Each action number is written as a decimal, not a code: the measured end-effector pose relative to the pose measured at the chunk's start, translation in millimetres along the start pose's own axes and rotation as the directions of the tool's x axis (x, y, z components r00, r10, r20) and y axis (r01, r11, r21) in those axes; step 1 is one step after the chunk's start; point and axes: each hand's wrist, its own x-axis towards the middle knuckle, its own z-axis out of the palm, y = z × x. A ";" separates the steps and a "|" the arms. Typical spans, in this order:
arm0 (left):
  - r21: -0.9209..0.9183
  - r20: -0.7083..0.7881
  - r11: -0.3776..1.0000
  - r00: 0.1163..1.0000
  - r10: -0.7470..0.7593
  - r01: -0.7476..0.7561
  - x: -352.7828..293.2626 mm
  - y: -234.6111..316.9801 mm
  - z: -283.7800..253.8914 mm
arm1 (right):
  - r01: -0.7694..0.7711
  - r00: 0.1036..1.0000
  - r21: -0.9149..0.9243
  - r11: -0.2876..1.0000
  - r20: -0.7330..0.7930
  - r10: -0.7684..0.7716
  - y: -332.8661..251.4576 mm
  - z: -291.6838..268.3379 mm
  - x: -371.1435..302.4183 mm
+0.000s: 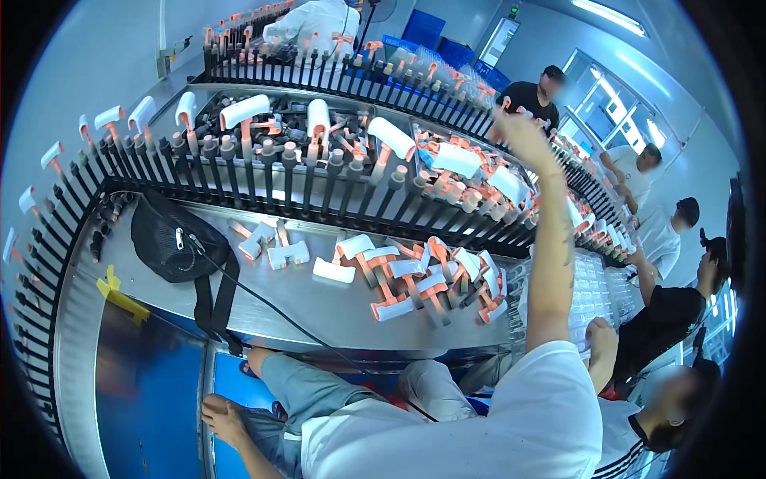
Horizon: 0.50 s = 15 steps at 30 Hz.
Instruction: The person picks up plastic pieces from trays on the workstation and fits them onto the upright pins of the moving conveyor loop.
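Note:
My right hand (523, 140) is raised at the end of an outstretched arm, above the row of black upright holders. It is smeared by motion, so its fingers and anything in them cannot be made out. Below it, white-and-orange T-shaped plastic parts (456, 160) sit on the holders. My left hand (224, 418) hangs low at the left, fingers loosely draped over my knee, with no object visible in it. A loose pile of similar white-and-orange parts (392, 310) lies on the metal table (271, 307), away from both hands.
A black bag (174, 239) with a strap and a cable lies on the table. Black holders (307, 182) curve around it. Behind them stands a tray of dark pieces (279, 120). Clear plastic trays (586, 291) are at the right, beside a co-worker's hand (602, 339). Other people line the right side.

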 end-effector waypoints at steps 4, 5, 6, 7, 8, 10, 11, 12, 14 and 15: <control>-0.016 0.041 1.000 0.999 0.020 -0.019 1.2 5.0 -2.8 | -0.173 0.985 0.507 0.844 0.102 0.140 -13.0 36.1 -9.8; -0.024 0.050 1.000 0.999 -0.004 0.005 2.0 -0.9 -3.3 | -0.062 0.997 0.294 0.954 -0.031 0.074 -13.4 29.8 4.9; -0.006 0.062 1.000 0.998 -0.021 0.022 2.8 -5.0 -4.3 | -0.010 0.991 0.142 0.990 -0.134 0.029 -27.9 8.0 3.3; -0.005 0.060 1.000 0.998 -0.028 0.029 3.7 -7.1 -2.7 | -0.157 0.982 0.037 0.987 -0.104 0.160 -36.3 -14.6 4.2; -0.010 0.055 1.000 0.998 -0.021 0.021 5.2 -7.2 -0.5 | -0.215 0.962 0.141 0.966 -0.140 0.235 -9.1 -21.6 7.5; -0.016 0.045 1.000 0.999 -0.021 0.021 5.3 -5.3 0.2 | -0.116 0.987 -0.020 0.993 -0.113 0.113 9.4 -26.3 1.9; -0.007 0.040 1.000 0.999 -0.012 0.013 4.3 -0.7 0.7 | -0.015 0.994 -0.267 0.964 -0.111 -0.016 35.2 -7.1 -0.9; -0.010 0.054 1.000 0.998 0.021 -0.021 5.7 8.7 4.9 | -0.228 0.969 -0.304 0.925 -0.162 0.185 58.0 10.6 -11.0; 0.001 0.048 1.000 0.999 0.020 -0.020 1.3 6.4 1.9 | -0.070 0.993 0.061 0.996 0.099 0.063 81.8 53.4 -17.4; 0.003 0.046 1.000 0.999 0.011 -0.012 4.2 3.6 0.0 | -0.277 0.961 0.257 0.926 0.103 0.258 48.5 48.4 -6.2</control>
